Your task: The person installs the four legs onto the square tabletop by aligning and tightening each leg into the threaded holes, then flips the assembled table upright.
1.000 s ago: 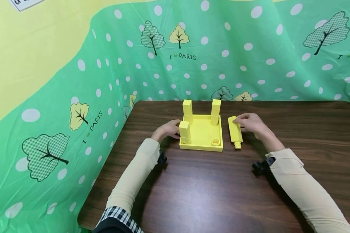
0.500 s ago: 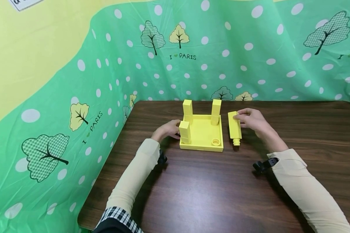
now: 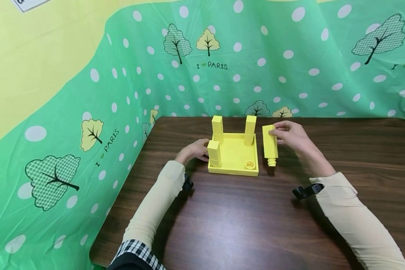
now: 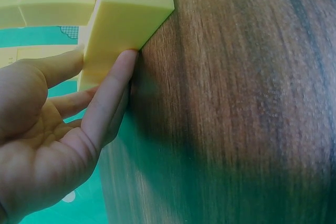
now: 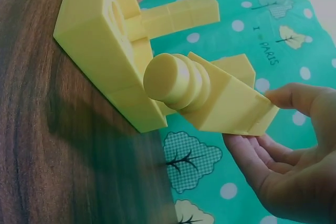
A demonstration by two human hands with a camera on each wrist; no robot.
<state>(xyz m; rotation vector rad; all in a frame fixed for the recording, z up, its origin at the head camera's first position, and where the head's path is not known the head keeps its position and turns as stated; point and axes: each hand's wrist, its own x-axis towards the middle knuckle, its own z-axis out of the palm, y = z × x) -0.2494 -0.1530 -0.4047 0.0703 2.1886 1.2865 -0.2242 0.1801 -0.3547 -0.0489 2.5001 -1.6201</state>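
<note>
An upturned yellow toy table (image 3: pixel 234 153) lies on the desk, its shallow square top facing up. Three square legs stand at its corners; the near right corner has a round socket (image 3: pixel 249 165). My left hand (image 3: pixel 193 150) grips the left edge of the top, thumb and fingers on either side of the wall in the left wrist view. To the right, my right hand (image 3: pixel 291 137) pinches a loose yellow table leg (image 3: pixel 270 144) near its plain end. Its ridged, screw-like peg (image 5: pixel 168 80) points toward me and sits lower than the held end.
The dark wooden desk (image 3: pixel 236 225) runs back to a green dotted curtain (image 3: pixel 273 48) along the far and left sides. Black wrist cameras (image 3: pixel 307 192) are strapped at both wrists.
My right hand has raised the leg and moved it away from me, then slightly left, peg end tipping down. My left hand and the toy table stay put.
</note>
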